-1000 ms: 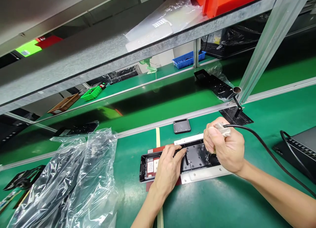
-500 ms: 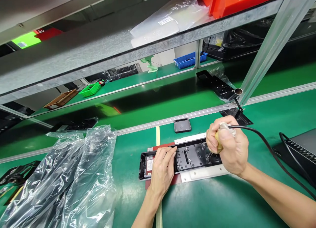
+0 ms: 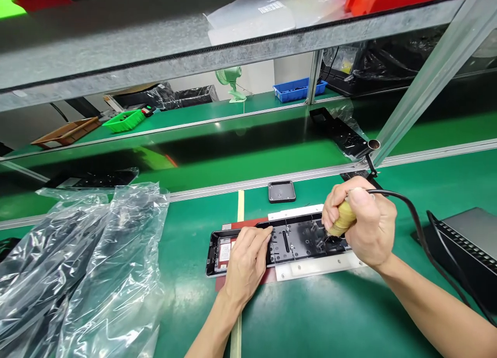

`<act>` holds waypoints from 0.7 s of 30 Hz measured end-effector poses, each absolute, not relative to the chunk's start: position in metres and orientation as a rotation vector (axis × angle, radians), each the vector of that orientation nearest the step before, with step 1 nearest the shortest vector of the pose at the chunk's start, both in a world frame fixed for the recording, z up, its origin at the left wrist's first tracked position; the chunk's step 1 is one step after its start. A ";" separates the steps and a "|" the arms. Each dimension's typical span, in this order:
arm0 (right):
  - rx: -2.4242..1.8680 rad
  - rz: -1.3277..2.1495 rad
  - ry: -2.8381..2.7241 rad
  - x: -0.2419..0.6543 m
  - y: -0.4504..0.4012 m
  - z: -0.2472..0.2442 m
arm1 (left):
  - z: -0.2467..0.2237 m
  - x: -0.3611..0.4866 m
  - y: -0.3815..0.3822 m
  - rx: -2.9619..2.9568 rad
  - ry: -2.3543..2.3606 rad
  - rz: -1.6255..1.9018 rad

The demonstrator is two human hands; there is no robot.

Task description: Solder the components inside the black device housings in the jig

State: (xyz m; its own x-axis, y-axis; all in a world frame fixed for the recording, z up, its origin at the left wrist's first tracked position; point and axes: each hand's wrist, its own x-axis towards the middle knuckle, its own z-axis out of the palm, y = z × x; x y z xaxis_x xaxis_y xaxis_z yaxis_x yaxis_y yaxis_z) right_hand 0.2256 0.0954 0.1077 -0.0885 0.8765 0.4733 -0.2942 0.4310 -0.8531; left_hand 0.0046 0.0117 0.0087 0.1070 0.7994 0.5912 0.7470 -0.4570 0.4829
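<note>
A long black plastic housing (image 3: 298,241) lies in a fixture with white strips (image 3: 318,266) on the green bench. My left hand (image 3: 248,259) rests across the housing left of its middle, fingers together and curled over its edge. My right hand (image 3: 363,218) is wrapped round a yellow-handled tool (image 3: 342,219) with a black cable (image 3: 411,213). The tool's tip points down into the right part of the housing; the exact contact is hard to make out. A label (image 3: 224,252) shows at the housing's left end.
A small black tray-like part (image 3: 281,191) sits behind the housing. Plastic-wrapped parts (image 3: 112,275) lie at the left. A metal post (image 3: 430,84) and a black-and-grey case (image 3: 466,244) stand at the right. A metal shelf (image 3: 174,63) spans overhead.
The view has shifted, so the housing and bench sit slightly further left. My left hand keeps its place on the housing; my right hand still grips the tool, its yellow handle more exposed.
</note>
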 end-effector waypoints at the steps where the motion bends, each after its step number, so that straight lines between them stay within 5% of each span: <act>1: -0.583 1.021 -1.335 0.226 0.095 0.108 | 0.008 0.004 0.012 2.295 1.604 1.287; 21: -0.571 1.187 -1.225 0.223 0.091 0.118 | 0.005 0.004 0.011 2.273 1.620 1.274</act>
